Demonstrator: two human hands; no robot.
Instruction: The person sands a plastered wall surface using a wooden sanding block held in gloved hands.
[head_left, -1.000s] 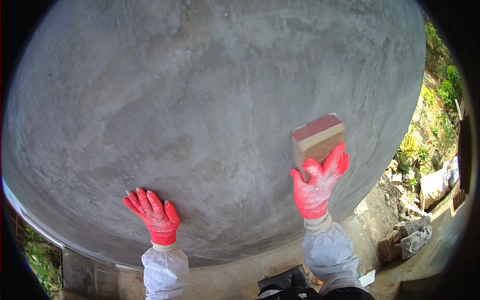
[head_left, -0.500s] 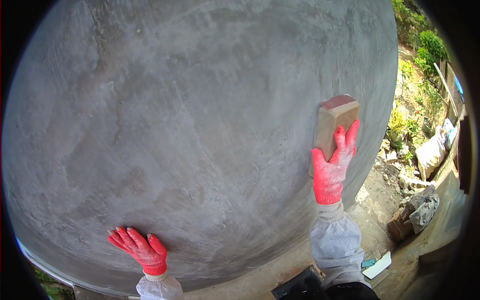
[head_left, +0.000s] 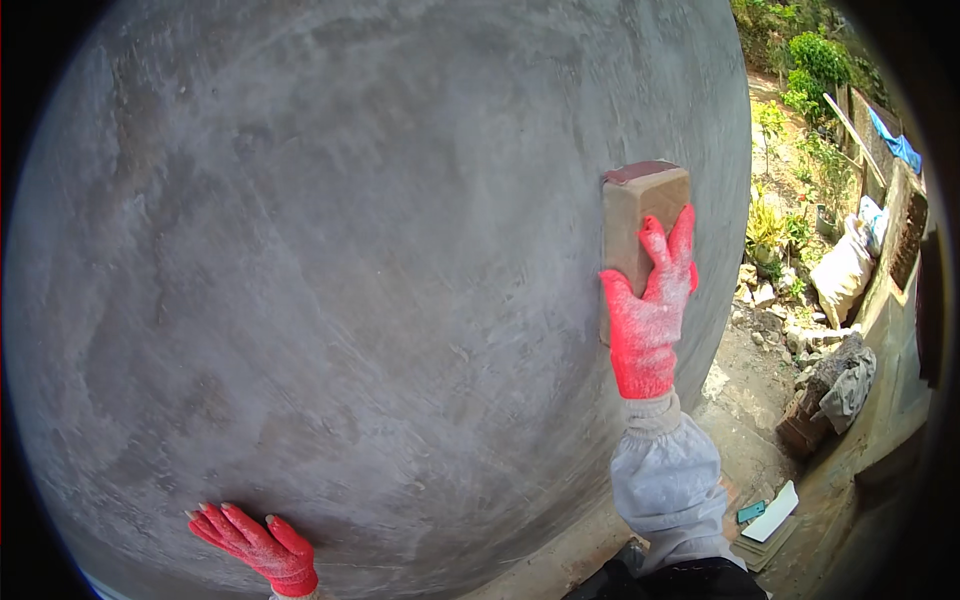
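My right hand [head_left: 648, 318], in a red glove dusted with grey, grips a tan rectangular float block [head_left: 640, 225] from below, the fingers spread up over its back face and the thumb hooked around its left edge. The block stands upright just above my palm, its front face pressed flat against the grey plastered wall [head_left: 380, 260], near the wall's right edge. A white sleeve [head_left: 665, 475] runs down from the wrist toward the lower edge of the view.

My left hand [head_left: 258, 545], gloved in the same red, lies well apart, far down and to the left of the right hand. It is open, fingers splayed and laid flat on the wall, holding nothing.

The wall fills nearly all the field beyond both hands, its surface mottled with lighter and darker trowel streaks. To the right of my right hand, past the wall's edge, lie bare ground, green plants [head_left: 800, 90], a pale sack [head_left: 842, 272] and a heap of rubble [head_left: 835, 385].
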